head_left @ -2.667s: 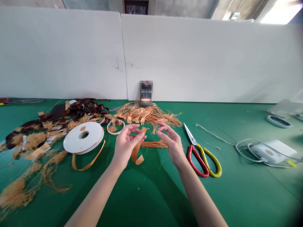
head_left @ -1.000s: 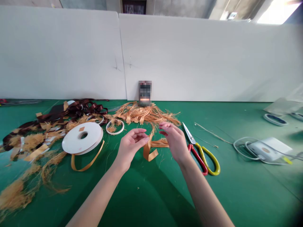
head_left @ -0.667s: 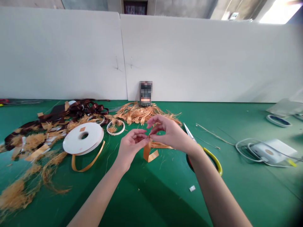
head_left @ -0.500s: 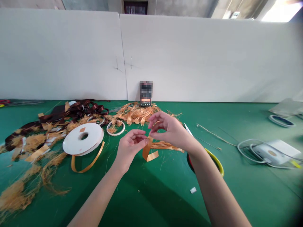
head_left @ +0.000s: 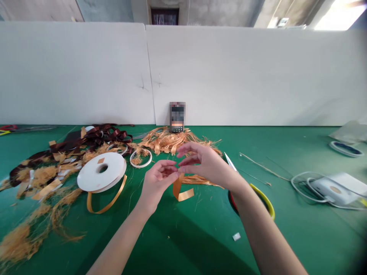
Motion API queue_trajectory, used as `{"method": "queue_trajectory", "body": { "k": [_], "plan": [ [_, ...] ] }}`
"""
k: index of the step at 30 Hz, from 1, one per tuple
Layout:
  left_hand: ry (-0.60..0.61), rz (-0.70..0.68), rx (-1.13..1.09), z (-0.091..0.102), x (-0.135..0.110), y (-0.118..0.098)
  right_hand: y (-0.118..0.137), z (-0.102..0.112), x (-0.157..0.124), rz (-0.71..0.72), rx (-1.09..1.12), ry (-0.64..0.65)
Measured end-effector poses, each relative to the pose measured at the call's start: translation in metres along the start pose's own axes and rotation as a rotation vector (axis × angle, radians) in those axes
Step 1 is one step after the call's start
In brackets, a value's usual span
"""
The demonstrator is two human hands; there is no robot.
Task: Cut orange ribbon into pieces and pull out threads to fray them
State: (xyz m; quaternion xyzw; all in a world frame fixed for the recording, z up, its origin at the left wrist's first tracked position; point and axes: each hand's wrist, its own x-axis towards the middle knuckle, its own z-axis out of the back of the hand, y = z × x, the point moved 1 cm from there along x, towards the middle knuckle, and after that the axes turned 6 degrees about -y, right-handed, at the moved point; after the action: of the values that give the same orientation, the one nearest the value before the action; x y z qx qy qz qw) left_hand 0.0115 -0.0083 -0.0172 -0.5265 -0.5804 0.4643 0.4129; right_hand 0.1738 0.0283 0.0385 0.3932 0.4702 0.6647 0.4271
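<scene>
A short strip of amber ribbon [head_left: 180, 190] hangs in a bent loop below my fingertips, its upper end reaching my left hand [head_left: 159, 182], whose curled fingers pinch it. My right hand [head_left: 203, 162] hovers just above and to the right, fingers apart, its tips almost at the left fingers. Beneath it lies a bundle of orange raffia strands [head_left: 199, 180]. My right forearm hides most of the scissors, with only the steel blade [head_left: 230, 161] and the yellow handle [head_left: 263, 199] showing.
A white ribbon spool [head_left: 101, 178] trails amber ribbon on the green mat [head_left: 186, 240]. Behind are a white ring [head_left: 140, 158], a raffia heap [head_left: 169, 141], and dark brown ribbon [head_left: 100, 135]. A white corded device [head_left: 332, 191] sits right, before a white partition [head_left: 229, 76].
My right hand has moved left and up from beside the scissors to my left fingertips, and its forearm now covers the scissors. The ribbon strip hangs upright rather than lying low.
</scene>
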Motion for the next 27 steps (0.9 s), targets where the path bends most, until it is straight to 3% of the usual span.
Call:
{"method": "queue_trajectory", "body": {
  "k": [2,12,18,20,25,27],
  "plan": [
    [-0.014,-0.008,-0.003,0.001,0.001,0.001,-0.003,-0.003,0.001,-0.020,0.041,-0.006],
    [-0.038,0.037,-0.064,0.001,0.002,0.006,-0.007,-0.010,-0.002,-0.040,0.150,-0.275],
    [-0.097,0.049,-0.081,0.004,0.005,0.003,-0.003,-0.002,-0.007,-0.007,0.257,-0.511],
    [-0.101,0.056,-0.077,0.004,0.005,0.003,-0.004,-0.002,-0.008,0.014,0.259,-0.489],
    [-0.050,0.053,-0.088,0.002,0.004,0.004,-0.015,-0.013,-0.010,-0.018,-0.006,-0.266],
    [-0.033,0.053,-0.079,0.002,0.003,0.004,-0.019,-0.017,-0.011,0.004,-0.012,-0.205]
  ]
}}
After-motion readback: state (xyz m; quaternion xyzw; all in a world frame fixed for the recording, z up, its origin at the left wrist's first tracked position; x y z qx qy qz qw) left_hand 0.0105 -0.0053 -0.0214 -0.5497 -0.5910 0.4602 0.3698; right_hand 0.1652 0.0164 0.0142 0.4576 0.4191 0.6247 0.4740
